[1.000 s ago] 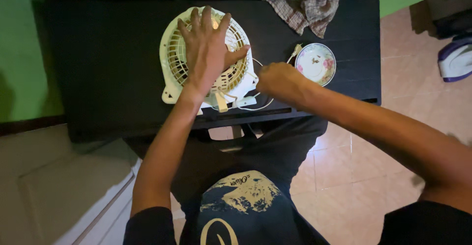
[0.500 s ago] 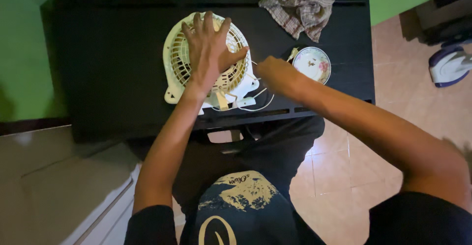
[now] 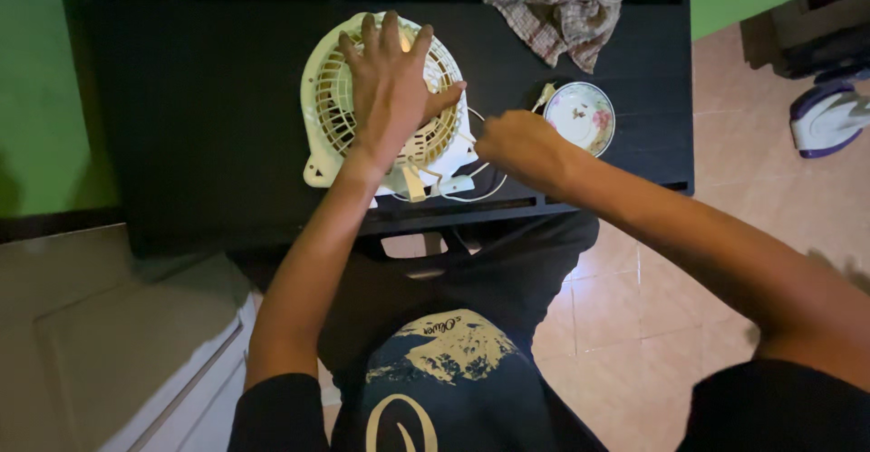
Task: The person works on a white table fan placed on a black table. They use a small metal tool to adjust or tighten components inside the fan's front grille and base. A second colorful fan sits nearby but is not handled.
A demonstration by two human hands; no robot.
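Observation:
A small cream-coloured fan lies flat on the black table, grille up. My left hand presses down on the grille with fingers spread. My right hand is closed at the fan's right edge, fingers curled toward the fan; what it grips is too small to make out. A white cord loops on the table under that hand.
A small flowered saucer sits right of my right hand. A checked cloth lies crumpled at the table's back right. An iron rests on the tiled floor to the right. A green wall stands behind the table.
My right hand has shifted slightly along the fan's right edge. The left hand stays pressed on the grille.

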